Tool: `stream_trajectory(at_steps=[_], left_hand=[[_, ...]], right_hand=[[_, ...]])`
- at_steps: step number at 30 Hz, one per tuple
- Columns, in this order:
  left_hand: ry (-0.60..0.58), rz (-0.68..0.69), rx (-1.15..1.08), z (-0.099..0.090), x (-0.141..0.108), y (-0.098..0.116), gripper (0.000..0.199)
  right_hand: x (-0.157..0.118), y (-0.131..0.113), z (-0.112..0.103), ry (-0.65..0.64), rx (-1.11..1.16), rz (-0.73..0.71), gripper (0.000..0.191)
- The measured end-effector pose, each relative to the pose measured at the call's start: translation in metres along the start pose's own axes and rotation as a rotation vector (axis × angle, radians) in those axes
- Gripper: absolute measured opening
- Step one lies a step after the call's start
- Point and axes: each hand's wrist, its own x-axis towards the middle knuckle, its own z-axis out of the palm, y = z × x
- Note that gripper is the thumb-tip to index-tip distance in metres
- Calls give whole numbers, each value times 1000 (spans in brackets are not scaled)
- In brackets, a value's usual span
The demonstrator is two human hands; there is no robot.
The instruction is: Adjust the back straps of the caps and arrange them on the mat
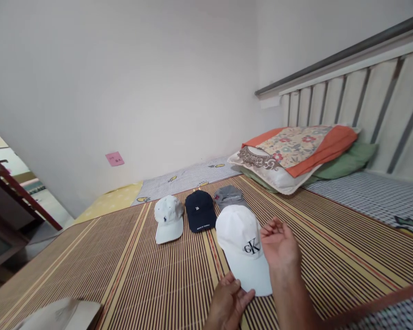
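Observation:
A white cap (237,233) with a black "CK" logo is held up in front of me, its brim toward me. My left hand (229,300) pinches the lower edge of that brim. To the right of the crown is my right hand (280,247), palm turned up, fingers loosely curled and holding nothing; whether it touches the cap I cannot tell. Behind the white cap lies a grey cap (229,196), partly covered by it. A navy cap (200,211) and a pale cap (169,217) with a small dark emblem sit in a row to the left.
The caps rest on a striped bamboo mat (165,284) over a bed. Another pale cap (60,316) is cut off at the lower left. Stacked pillows (296,151) lie by the slatted headboard (351,101). A pink note (114,158) is on the wall.

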Motion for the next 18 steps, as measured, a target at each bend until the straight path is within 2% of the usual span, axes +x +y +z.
stream_trajectory(at_steps=[5, 11, 18], left_hand=[[43, 33, 138, -3, -1, -5, 23], [52, 237, 479, -9, 4, -14, 51], [131, 389, 722, -18, 12, -21, 39]], right_hand=[[1, 0, -1, 13, -9, 9, 37], [0, 3, 0, 7, -19, 15, 34], [-1, 2, 2, 20, -17, 22, 34]])
